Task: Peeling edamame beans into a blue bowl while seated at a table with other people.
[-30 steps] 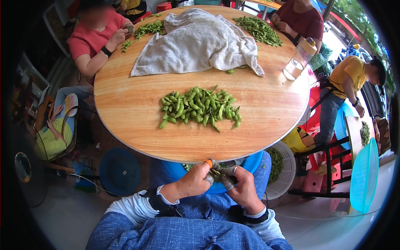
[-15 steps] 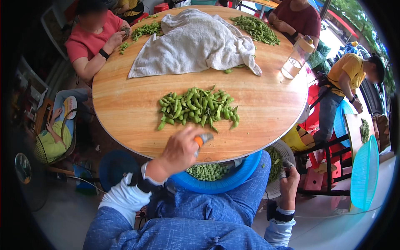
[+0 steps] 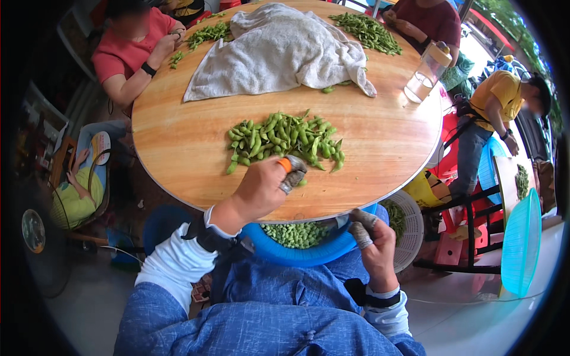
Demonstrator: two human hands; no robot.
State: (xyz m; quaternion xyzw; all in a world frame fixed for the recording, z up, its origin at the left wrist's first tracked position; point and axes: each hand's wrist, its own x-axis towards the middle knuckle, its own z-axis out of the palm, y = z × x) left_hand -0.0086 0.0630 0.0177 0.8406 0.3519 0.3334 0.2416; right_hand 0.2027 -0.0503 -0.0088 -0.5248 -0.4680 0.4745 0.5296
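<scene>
Green soybean pods (image 3: pixel 279 137) lie heaped on the round wooden table in front of me. My left hand (image 3: pixel 261 187) is at the heap's near edge, its wrapped fingertips pinched on a soybean pod (image 3: pixel 301 183), mostly hidden under them. An orange band circles one of its fingers. By the table's near rim is my right hand (image 3: pixel 377 252), thumb and forefinger in grey wraps, a little apart, with nothing visible between them. Below, in front of my lap, a blue basin (image 3: pixel 297 256) contains shelled green soybeans (image 3: pixel 295 235).
A white towel (image 3: pixel 273 56) covers something mid-table. A clear bottle (image 3: pixel 420 83) stands at the right. Two people sit across with pod piles (image 3: pixel 368 32). A white basket (image 3: pixel 409 240) with green pods or husks stands right of the basin.
My right hand has come left and up from over the white basket to the table's rim. My left hand has moved slightly right and closed on a pod.
</scene>
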